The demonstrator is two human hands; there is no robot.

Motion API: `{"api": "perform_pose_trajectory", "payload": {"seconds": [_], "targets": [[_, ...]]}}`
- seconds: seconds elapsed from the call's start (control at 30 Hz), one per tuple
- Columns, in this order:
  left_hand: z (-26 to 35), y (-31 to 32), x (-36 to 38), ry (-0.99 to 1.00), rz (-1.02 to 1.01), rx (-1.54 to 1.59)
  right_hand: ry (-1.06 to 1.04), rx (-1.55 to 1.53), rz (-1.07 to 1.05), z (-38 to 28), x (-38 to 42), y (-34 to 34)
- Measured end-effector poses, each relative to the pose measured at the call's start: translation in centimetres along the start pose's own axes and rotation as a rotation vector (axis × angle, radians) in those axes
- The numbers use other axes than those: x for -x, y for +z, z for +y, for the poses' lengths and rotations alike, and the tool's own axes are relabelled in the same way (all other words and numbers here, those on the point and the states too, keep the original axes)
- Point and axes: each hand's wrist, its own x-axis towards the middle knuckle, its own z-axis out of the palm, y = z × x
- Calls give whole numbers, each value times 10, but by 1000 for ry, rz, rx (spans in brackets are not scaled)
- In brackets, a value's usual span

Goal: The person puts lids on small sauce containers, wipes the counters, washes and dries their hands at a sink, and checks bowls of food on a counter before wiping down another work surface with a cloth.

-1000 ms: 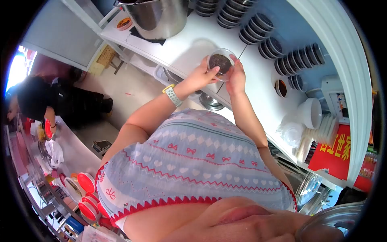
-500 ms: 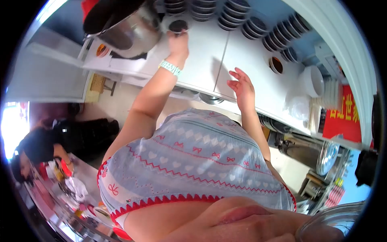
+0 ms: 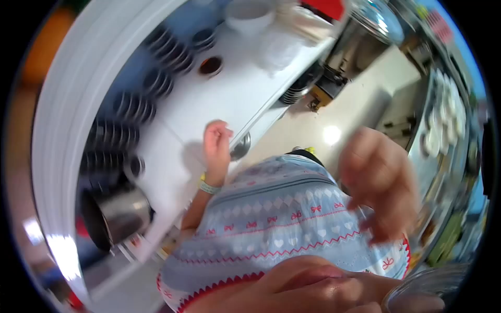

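Observation:
My left hand [image 3: 216, 142], with a pale patterned wristband [image 3: 210, 187], hovers over the front edge of the white counter [image 3: 224, 99]. Its fingers are loosely bent and nothing shows in them. Raised on the right side, close to the camera, is my right hand [image 3: 380, 182]. Motion blurs it, but the fingers look apart and no object is visible in it. A dark bowl [image 3: 136, 166] stands near the metal pot [image 3: 125, 211], away from my left hand. Another dark bowl with brown inside [image 3: 211, 66] sits farther along the counter.
Stacks of dark bowls [image 3: 134, 107] line the counter's back. A large white bowl [image 3: 249, 15] and clear plastic [image 3: 279, 52] lie at its far end. Beyond the floor aisle, a large steel pot [image 3: 360, 44] and a shelf with white items [image 3: 443, 117] stand on the right.
My view has swung toward the right. My left hand has let go of the dark bowl by the pot and come back to the counter's edge. My right hand has risen off to the right.

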Motion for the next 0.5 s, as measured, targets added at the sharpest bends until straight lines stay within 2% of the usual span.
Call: {"api": "perform_pose_trajectory", "payload": {"seconds": [0.03,0.07,0.13,0.17,0.23,0.3,0.37,0.4,0.47,0.5], "targets": [[6,21,-5,-79,-94,20,-61,136,39,-25,-7,-7],[6,44,-14,-25,-211,-19,-116,271,87,-51,-14,-15],[-1,85,-27,-79,-357,41,-179,570,200,-89,-16,-26],[-8,114,-26,-122,-409,75,-142,647,187,-114,-16,-37],[-18,167,-26,-75,-526,108,-100,783,184,-160,-10,-56],[-17,220,-20,-157,-633,124,-89,898,209,-202,1,-69],[-23,275,-22,-147,-852,142,5,704,246,-237,13,-86],[-29,303,-20,-171,-905,275,57,640,293,-251,18,-90],[-33,355,-16,-338,-982,284,151,498,435,-278,30,-102],[-30,377,-29,-240,-1057,235,199,420,512,-275,36,-110]]}}
